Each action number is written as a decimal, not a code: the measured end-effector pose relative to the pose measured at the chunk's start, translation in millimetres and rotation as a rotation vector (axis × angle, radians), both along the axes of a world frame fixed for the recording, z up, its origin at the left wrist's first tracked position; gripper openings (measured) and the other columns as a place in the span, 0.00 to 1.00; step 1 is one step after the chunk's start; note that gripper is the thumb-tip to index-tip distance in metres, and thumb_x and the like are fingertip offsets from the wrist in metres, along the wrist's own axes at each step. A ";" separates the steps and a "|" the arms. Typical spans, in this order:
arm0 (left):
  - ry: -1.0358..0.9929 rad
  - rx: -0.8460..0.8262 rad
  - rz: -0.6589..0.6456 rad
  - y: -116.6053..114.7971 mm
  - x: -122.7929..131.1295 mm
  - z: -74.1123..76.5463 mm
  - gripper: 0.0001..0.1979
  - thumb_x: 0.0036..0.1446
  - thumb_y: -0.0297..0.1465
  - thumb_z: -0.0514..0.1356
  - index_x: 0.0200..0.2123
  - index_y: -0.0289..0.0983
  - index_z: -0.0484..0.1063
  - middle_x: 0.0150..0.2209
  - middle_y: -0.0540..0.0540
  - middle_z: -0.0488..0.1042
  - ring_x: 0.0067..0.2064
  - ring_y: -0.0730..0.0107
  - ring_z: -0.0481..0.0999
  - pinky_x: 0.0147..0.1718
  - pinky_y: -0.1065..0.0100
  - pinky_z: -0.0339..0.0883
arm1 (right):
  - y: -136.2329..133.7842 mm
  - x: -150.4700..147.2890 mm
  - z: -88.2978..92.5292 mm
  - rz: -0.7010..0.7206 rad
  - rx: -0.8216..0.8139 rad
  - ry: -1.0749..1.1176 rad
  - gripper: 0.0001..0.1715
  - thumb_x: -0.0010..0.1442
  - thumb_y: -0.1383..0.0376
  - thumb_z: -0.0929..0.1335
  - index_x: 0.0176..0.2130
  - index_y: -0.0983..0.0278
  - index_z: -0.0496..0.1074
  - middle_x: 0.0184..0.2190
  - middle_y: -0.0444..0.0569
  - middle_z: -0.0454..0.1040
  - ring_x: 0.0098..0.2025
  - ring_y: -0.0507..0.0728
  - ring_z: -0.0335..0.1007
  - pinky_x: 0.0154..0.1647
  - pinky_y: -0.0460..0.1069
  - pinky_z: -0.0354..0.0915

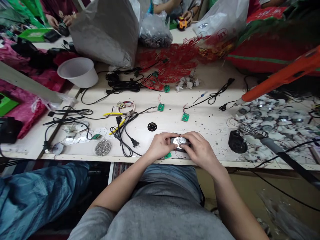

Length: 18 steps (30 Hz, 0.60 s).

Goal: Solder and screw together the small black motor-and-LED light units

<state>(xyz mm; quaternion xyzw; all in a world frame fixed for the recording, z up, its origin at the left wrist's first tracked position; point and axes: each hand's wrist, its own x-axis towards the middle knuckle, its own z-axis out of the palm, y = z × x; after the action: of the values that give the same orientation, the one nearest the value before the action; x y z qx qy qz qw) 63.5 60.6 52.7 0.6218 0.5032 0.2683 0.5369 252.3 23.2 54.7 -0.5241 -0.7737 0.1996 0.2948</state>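
Both my hands grip one small round silver motor part (180, 141) at the table's near edge. My left hand (161, 145) closes on it from the left, and my right hand (199, 149) pinches it from the right. Thin red wires run from the part to a small green circuit board (167, 155) just under my left hand. A black round disc (152, 126) lies a little beyond my left hand. Two more green circuit boards (185, 117) with wires lie farther out.
A soldering iron (277, 150) on its stand (237, 141) sits right of my hands, beside a pile of silver motor parts (270, 116). Black power cords (125, 133), yellow-handled cutters (116, 115) and a white bowl (78, 71) lie left. Other people's hands work at the far edge.
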 end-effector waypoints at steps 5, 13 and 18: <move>0.024 -0.001 -0.009 0.1 -0.4 1.6 0.19 0.46 0.24 0.67 0.44 0.38 0.82 0.21 0.57 0.65 0.24 0.77 0.62 0.27 0.73 0.57 | 0.0 3.2 3.9 0.001 -0.003 -0.001 0.10 0.66 0.63 0.65 0.45 0.62 0.71 0.40 0.53 0.76 0.43 0.62 0.72 0.43 0.56 0.71; -0.003 0.074 0.029 -4.8 -2.8 -4.3 0.18 0.47 0.25 0.68 0.44 0.39 0.81 0.22 0.56 0.67 0.26 0.75 0.67 0.29 0.73 0.62 | 29.9 7.5 8.9 -0.216 -0.068 0.116 0.16 0.63 0.57 0.67 0.49 0.62 0.71 0.46 0.53 0.77 0.37 0.58 0.76 0.42 0.54 0.72; -0.009 0.142 0.112 -10.6 -16.1 -1.9 0.13 0.51 0.28 0.67 0.42 0.37 0.80 0.22 0.56 0.65 0.24 0.76 0.66 0.29 0.72 0.62 | 68.7 -9.9 -12.1 -0.219 -0.083 0.068 0.12 0.58 0.61 0.70 0.42 0.64 0.73 0.35 0.51 0.78 0.37 0.60 0.75 0.43 0.55 0.71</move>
<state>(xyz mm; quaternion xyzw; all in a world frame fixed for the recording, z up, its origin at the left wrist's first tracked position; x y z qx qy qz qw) 47.4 50.1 50.8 0.6279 0.5146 0.3359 0.4777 242.4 91.9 42.5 -0.6101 -0.6924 0.2158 0.3190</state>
